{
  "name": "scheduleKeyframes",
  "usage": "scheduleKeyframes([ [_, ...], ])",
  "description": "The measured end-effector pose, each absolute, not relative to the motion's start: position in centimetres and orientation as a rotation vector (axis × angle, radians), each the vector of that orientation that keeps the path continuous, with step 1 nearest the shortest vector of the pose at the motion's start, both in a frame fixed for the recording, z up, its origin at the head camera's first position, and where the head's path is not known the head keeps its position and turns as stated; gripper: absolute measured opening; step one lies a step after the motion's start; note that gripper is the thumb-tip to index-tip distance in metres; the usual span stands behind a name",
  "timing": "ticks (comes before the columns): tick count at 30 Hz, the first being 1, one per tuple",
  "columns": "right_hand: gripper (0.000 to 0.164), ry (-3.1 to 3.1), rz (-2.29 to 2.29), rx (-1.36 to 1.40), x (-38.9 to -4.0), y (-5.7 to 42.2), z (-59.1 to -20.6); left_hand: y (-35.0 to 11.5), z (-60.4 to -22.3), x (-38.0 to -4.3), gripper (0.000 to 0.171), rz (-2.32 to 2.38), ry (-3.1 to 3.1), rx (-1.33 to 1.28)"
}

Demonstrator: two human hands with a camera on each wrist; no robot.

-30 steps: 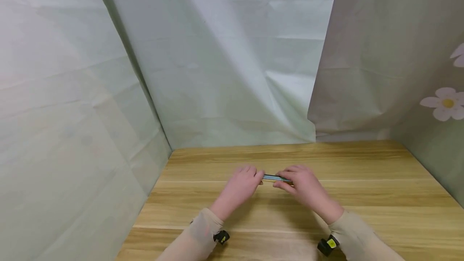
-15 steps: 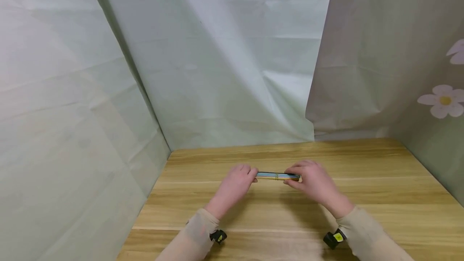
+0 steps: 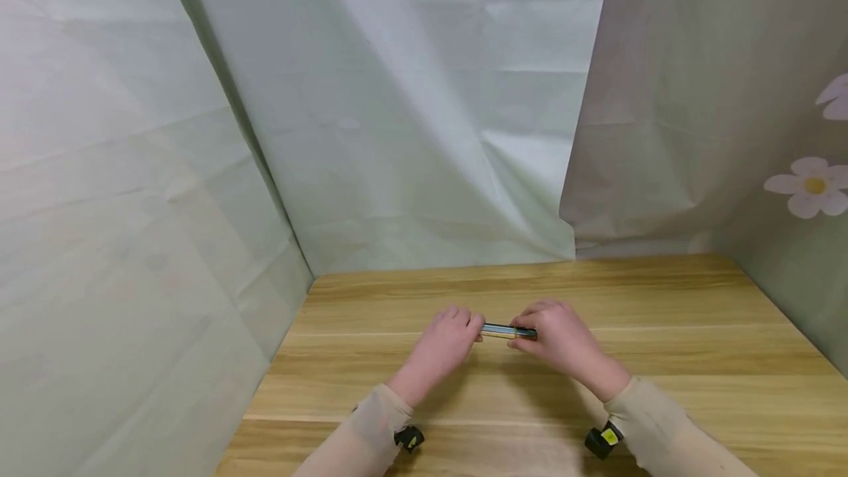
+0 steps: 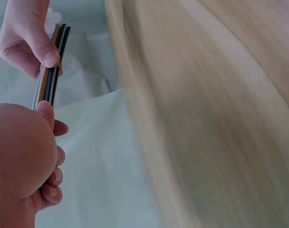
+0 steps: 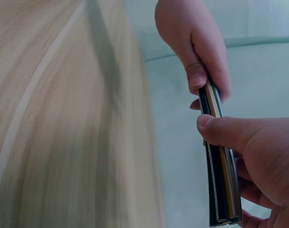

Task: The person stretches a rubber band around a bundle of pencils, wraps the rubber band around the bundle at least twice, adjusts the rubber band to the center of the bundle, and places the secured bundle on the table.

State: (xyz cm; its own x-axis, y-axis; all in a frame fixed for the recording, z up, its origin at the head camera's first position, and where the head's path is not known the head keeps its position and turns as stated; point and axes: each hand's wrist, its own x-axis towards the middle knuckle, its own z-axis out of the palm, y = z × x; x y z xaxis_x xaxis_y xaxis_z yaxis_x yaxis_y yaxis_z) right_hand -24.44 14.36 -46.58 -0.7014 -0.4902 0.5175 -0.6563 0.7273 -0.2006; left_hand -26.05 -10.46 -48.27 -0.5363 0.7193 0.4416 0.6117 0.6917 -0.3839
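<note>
Both hands hold a bundle of slim straight sticks (image 3: 498, 330) above the table, nearly level in the head view. Dark, gold, brown and silvery sticks show in the right wrist view. A thin yellowish band (image 3: 515, 332) goes round the bundle near my right fingers. My left hand (image 3: 440, 348) grips the left end, which its fingers hide. My right hand (image 3: 559, 337) pinches the bundle by the band, its thumb (image 5: 213, 126) on one side. Beyond that pinch the bundle's right end (image 5: 225, 213) sticks out toward the palm.
A wood-grain table (image 3: 371, 300) lies under the hands. Pale sheets hang behind (image 3: 424, 168) and at the left (image 3: 132, 241), with a flower-printed sheet (image 3: 815, 186) at the right. Each sleeve cuff carries a small black device (image 3: 601, 440).
Half a second ago the hands drew apart along the bundle, baring more of it and the band. Since then they have come closer together again, the right hand moving left and the left hand right.
</note>
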Motion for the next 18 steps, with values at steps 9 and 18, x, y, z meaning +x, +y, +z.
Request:
scheduleKeyframes([
  [9, 0.03, -2.527, 0.563, 0.805, -24.5, 14.5, -47.2, -9.6, -48.9, -26.2, 0.019, 0.254, -2.409, -0.989],
  [18, 0.037, -2.643, 0.557, 0.691, -24.2, 17.2, -46.4, -9.6, -49.1, -26.0, 0.02, 0.136, -2.495, -1.009],
])
